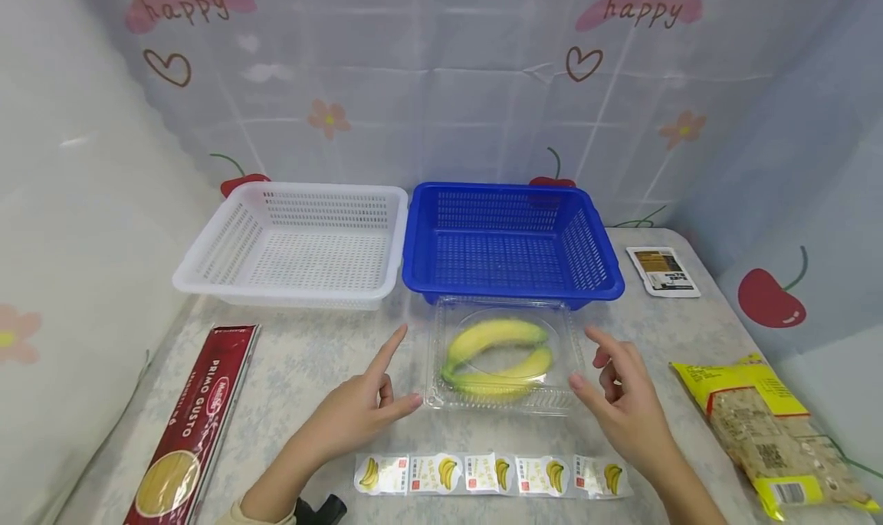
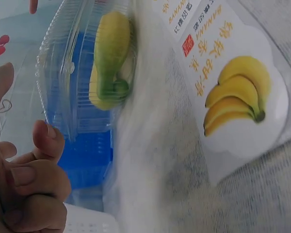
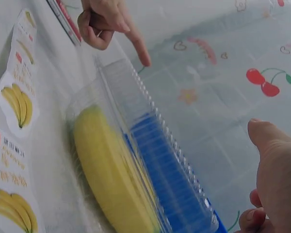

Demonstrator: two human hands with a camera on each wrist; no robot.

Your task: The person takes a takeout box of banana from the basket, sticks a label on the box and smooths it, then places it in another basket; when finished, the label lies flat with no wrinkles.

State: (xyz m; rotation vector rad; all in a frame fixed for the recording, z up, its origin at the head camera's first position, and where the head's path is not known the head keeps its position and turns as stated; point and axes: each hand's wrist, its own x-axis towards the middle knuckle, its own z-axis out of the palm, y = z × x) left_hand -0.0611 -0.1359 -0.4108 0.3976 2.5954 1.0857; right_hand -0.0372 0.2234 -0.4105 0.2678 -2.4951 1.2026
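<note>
Two bananas (image 1: 500, 360) lie inside a clear plastic clamshell box (image 1: 572, 356), its lid down over them, in front of the blue basket. My left hand (image 1: 362, 410) is just left of the box, index finger extended and the other fingers folded in, holding nothing. On the box's right side is my right hand (image 1: 624, 398), its index finger and thumb pointing toward the box, nothing in its grasp. A strip of banana stickers (image 1: 493, 475) lies flat in front of the box; the left wrist view shows one sticker (image 2: 237, 92) up close.
Behind the box stand a white basket (image 1: 290, 299) and a blue basket (image 1: 513, 287), side by side. A red spaghetti pack (image 1: 196, 425) lies at the left. To the right are a yellow bag of flakes (image 1: 766, 433) and a small flat packet (image 1: 664, 272).
</note>
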